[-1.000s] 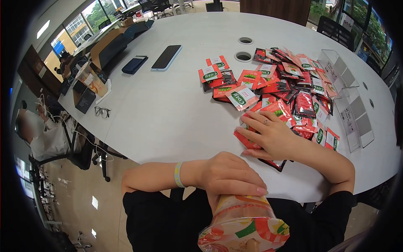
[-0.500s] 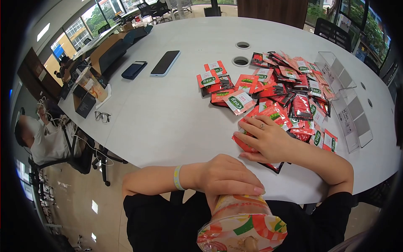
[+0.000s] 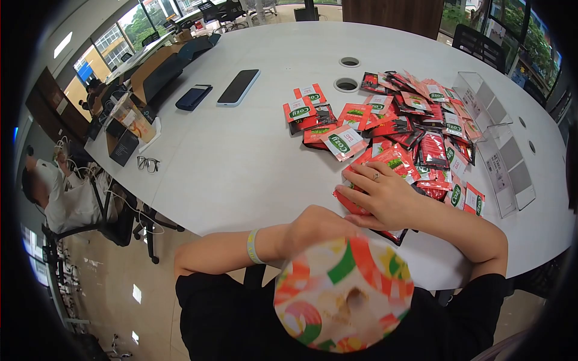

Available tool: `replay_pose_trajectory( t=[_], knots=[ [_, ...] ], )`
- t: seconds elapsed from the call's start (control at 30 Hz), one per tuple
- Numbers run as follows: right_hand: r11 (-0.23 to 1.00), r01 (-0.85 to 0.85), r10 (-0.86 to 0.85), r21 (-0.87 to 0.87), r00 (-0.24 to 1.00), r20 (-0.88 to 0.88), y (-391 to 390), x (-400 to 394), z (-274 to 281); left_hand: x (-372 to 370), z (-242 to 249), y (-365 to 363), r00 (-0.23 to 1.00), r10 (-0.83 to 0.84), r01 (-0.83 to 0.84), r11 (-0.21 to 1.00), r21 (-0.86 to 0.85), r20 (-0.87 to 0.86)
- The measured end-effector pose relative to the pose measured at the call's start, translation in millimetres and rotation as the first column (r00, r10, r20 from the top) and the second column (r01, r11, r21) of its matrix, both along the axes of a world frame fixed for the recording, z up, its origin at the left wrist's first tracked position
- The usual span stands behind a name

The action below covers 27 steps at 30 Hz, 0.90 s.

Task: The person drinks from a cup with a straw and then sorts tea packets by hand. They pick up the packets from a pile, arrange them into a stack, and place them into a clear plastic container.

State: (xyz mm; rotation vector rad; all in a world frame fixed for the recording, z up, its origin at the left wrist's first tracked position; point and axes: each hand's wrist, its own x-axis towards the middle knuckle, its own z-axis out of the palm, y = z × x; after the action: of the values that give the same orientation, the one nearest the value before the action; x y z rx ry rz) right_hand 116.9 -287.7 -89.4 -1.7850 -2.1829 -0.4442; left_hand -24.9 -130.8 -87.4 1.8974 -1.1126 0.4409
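My left hand (image 3: 313,227) grips a colourful paper cup (image 3: 343,295) close below the camera, tipped so that its round bottom faces me and hides most of the hand. A pale wristband is on that wrist. My right hand (image 3: 382,195), wearing a ring, lies flat on red sachets at the near edge of a big pile of red and black sachets (image 3: 415,129) on the white table (image 3: 241,162).
A phone (image 3: 238,87) and a dark blue case (image 3: 193,97) lie at the far left of the table. Glasses (image 3: 147,162) rest near the left edge. Clear plastic organisers (image 3: 503,159) stand to the right. A person (image 3: 57,195) sits at the far left.
The cup has tipped up towards the camera, so its bottom now faces me instead of its side. My right hand stays on the sachets.
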Motion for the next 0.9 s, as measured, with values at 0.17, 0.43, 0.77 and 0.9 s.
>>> replay_pose_trajectory(
  t=[0.17, 0.43, 0.77, 0.9],
  knots=[
    [0.999, -0.037, 0.037, 0.015, 0.999, 0.017, -1, 3, 1, -6, -22, 25, 0.976, 0.193, -0.205, 0.971, -0.127, -0.103],
    [1.0, -0.016, 0.016, 0.018, 1.0, -0.015, 0, 0, 0, 17, -20, 69, 0.885, 0.434, -0.463, 0.779, -0.424, -0.17],
    [0.993, -0.056, 0.065, 0.107, 0.994, -0.082, 0, 3, 3, 82, 56, 74, 0.73, 0.585, -0.674, 0.529, -0.516, -0.353],
    [0.911, 0.175, 0.05, 0.372, 0.851, -0.523, 5, 17, 45, 79, 50, 72, 0.803, 0.5, -0.593, 0.618, -0.516, -0.324]
  ],
)
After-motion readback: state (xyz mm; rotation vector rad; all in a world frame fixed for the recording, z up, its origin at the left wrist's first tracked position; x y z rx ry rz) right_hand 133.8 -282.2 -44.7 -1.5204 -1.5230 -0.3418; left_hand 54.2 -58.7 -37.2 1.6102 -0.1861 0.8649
